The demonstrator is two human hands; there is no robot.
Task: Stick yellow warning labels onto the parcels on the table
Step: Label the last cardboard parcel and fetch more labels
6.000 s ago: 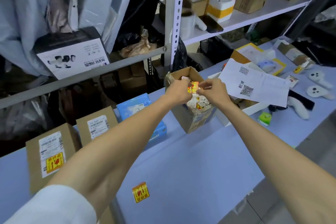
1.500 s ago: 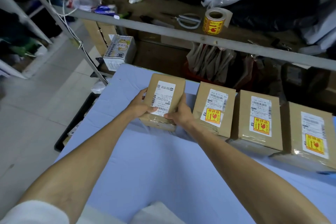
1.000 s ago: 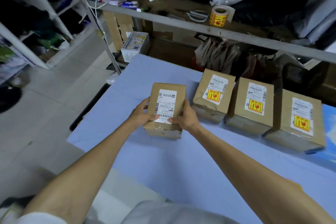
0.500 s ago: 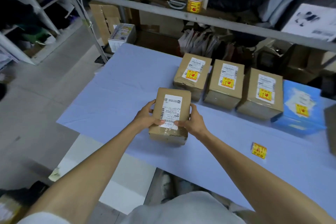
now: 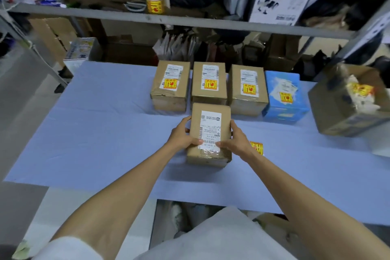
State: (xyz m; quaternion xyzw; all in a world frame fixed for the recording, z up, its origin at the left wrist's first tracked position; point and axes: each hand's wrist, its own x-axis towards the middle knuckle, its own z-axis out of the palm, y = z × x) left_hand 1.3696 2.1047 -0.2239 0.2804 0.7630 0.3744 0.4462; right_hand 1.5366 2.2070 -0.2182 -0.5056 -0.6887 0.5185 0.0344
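"S150-00" on parcel point(image 5: 225, 120) shipping label point(image 5: 210, 131)

Parcel point(image 5: 196, 116): matt brown cardboard, white paper slip point(image 5: 210, 126), glossy clear tape point(image 5: 209, 152) across the near end. Table point(image 5: 105, 133): matt pale-blue covering, faintly creased. Blue box point(image 5: 285, 110): shiny film wrap. Shelf rail point(image 5: 190, 20): smooth grey metal. Loose label point(image 5: 256, 147): yellow printed paper, finish unclear.
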